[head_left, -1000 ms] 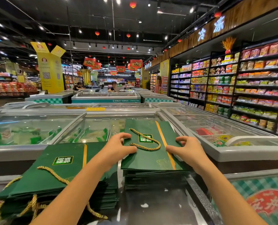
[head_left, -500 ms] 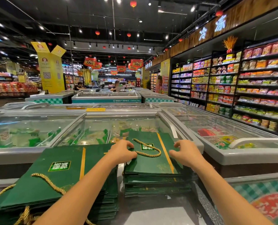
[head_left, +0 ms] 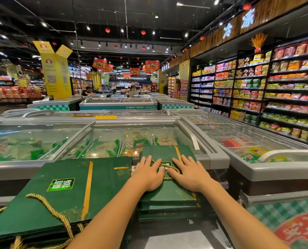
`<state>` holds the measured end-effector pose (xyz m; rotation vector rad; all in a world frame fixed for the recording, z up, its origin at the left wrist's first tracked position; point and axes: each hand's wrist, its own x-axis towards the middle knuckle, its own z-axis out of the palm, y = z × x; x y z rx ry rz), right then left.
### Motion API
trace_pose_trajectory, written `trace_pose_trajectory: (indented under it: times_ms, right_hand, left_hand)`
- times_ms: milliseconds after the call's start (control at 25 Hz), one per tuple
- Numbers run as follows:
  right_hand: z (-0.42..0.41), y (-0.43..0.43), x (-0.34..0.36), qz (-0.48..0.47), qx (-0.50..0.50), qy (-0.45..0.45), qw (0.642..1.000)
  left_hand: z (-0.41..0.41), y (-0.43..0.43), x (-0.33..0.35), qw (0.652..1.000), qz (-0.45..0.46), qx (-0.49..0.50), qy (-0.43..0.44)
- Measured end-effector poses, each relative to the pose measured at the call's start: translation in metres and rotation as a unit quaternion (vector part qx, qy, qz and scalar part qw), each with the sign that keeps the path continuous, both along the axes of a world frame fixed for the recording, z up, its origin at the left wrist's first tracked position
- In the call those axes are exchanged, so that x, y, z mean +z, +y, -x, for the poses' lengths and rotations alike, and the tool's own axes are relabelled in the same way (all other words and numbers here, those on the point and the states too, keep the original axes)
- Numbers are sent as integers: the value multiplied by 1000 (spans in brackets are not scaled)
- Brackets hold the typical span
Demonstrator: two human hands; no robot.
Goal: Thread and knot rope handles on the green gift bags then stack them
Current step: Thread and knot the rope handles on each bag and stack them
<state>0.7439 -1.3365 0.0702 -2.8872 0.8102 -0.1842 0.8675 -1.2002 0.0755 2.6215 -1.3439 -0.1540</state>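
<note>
While L hand point(head_left: 148, 175), R hand point(head_left: 190, 175) press — bag's point(head_left: 169, 190) under.

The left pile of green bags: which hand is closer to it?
Left. The left hand rests flat on the smaller right pile, beside the left pile; the right hand rests farther over on that same right pile.

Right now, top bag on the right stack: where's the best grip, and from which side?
Probably the gold rope handle, from above. The top bag lies flat on its stack, leaving little edge to get under, while the rope loop sits on its face, between the flat left hand and right hand.
</note>
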Motion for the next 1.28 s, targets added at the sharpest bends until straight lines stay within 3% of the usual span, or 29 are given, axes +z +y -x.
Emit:
trace_pose_trajectory:
  times_ms: [280,480,600,800,960,1080,1200,1280]
  right_hand:
    - [-1,-2,-17,-7,-1,-5,1000]
    - [1,4,-4,18,0,-16,1000]
    - [5,17,19,99,32,-87,991]
    - [-4,90,36,74,139,-236,959]
    - [-23,170,35,70,214,-165,960]
    - [-34,201,25,46,186,-96,977]
    - [-41,215,17,-6,127,-66,990]
    - [-41,218,14,-35,102,-74,991]
  left_hand:
    - [1,-3,-12,1000,13,14,10]
    - [11,8,-5,998,45,33,-43]
    - [15,32,18,995,64,32,-75]
    - [3,149,49,983,112,93,-112]
    - [-18,249,51,956,79,237,-154]
    - [-29,292,41,939,51,310,-137]
    - [-32,308,30,942,86,315,-73]
    - [-29,309,23,940,119,311,-78]
